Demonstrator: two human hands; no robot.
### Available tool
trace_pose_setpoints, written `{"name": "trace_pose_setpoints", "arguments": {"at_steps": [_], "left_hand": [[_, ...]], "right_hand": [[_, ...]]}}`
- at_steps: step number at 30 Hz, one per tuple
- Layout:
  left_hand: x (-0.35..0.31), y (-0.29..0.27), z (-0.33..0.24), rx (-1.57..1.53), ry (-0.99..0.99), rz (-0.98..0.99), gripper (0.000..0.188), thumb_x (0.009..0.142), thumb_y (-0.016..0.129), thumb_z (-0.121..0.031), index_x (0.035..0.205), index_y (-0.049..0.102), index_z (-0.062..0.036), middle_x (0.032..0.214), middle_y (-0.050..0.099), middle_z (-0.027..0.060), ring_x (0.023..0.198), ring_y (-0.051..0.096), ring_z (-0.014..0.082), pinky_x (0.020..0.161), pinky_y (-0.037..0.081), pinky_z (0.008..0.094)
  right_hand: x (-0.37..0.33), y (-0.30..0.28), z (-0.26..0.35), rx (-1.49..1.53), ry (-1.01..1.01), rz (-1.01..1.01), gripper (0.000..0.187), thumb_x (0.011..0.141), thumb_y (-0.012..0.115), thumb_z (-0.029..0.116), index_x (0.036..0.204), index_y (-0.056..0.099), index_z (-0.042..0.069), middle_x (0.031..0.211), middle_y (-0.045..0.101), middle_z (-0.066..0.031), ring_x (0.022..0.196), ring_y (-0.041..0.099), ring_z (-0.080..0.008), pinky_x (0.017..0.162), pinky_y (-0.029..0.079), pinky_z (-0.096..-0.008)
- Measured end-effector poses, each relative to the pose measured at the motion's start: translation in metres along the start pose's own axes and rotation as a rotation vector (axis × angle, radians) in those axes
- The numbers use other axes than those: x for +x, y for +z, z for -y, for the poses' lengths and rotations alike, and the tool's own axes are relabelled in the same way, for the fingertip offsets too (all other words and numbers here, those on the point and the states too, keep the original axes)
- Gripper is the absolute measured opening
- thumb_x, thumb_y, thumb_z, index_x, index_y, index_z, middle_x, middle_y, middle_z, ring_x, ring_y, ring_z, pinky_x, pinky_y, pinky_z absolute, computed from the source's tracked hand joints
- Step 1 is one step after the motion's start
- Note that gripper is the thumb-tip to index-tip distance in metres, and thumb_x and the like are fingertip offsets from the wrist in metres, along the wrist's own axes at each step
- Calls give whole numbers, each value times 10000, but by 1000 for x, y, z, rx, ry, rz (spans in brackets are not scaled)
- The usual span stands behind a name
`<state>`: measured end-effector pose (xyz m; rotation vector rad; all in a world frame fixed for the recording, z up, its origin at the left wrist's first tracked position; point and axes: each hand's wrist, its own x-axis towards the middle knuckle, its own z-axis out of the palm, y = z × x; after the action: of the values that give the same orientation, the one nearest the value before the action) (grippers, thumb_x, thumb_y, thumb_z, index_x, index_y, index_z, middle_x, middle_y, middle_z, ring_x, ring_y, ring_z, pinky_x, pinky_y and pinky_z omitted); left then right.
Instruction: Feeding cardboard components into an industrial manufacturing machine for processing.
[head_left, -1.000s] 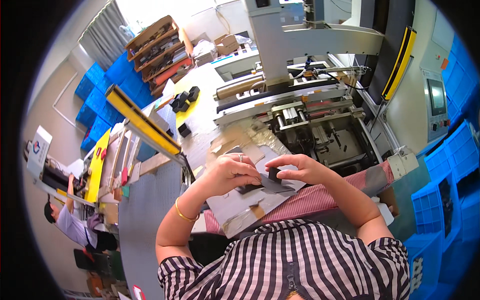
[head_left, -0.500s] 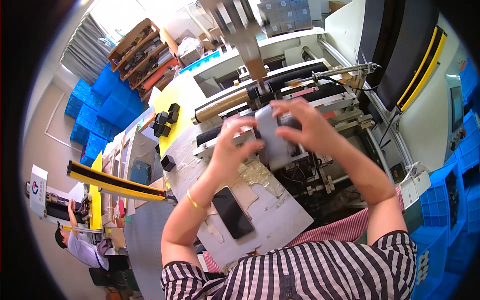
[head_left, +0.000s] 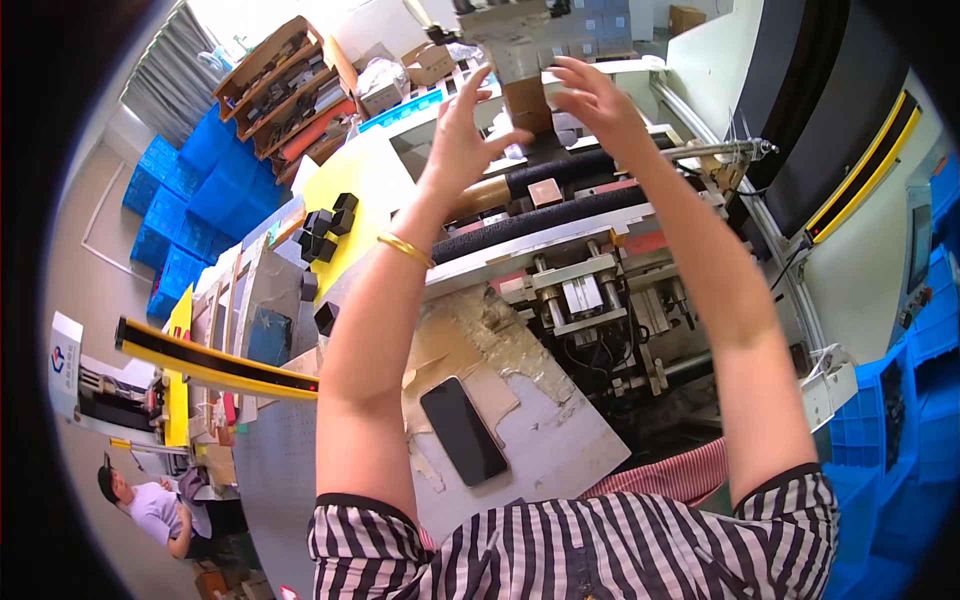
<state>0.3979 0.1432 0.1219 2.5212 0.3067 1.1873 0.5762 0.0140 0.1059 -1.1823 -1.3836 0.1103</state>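
Note:
Both my arms reach far forward to the machine's upright head point(head_left: 515, 45), which ends in a brown block point(head_left: 528, 105). My left hand point(head_left: 465, 140) is just left of this block, thumb and fingers apart. On its other side my right hand point(head_left: 605, 112) has its fingers spread and bent toward the block. Neither hand clearly holds anything. Pale grey, flap-like pieces point(head_left: 567, 132) show around the block's lower end, with a dark strip below; I cannot make out their full shape. Beneath lie black rollers point(head_left: 560, 222) with a small copper-coloured block point(head_left: 545, 192).
A black phone point(head_left: 465, 430) lies on the worn grey table point(head_left: 560, 440). Several small black boxes point(head_left: 325, 228) sit on a yellow sheet point(head_left: 375, 175). Yellow-edged posts point(head_left: 215, 365) flank the machine. Blue crates point(head_left: 865, 425) stand at right. Another person point(head_left: 155, 505) is at far left.
My hands have moved forward, up to the machine's head. The grey box-like piece is no longer between them in the near space. The head has shifted up in view, and the copper-coloured block now shows.

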Motion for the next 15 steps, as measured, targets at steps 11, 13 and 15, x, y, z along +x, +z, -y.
{"name": "trace_pose_setpoints", "arguments": {"at_steps": [11,13,15], "left_hand": [[-335,-196,-57,-120,-352,97,386,797,741,-86,1171,644,-79,1133,676,79,1068,606,196,794,510,297],[-414,-237,-64,-123,-673,-110,224,855,685,-86,1075,682,-50,1007,712,64,916,654,133,745,501,265],[-523,-281,-50,27,-880,-378,161,855,693,-119,998,708,-45,880,710,67,780,642,111,666,491,257]], "right_hand": [[-293,159,203,389,133,873,185,899,646,146,1057,686,58,936,705,-85,859,664,-226,767,514,-328],[-309,181,229,416,238,966,197,908,630,161,1064,683,51,951,703,-91,880,661,-237,780,509,-334],[-326,210,247,426,310,988,207,908,625,162,1072,679,48,945,707,-91,890,660,-243,796,506,-341]]}}
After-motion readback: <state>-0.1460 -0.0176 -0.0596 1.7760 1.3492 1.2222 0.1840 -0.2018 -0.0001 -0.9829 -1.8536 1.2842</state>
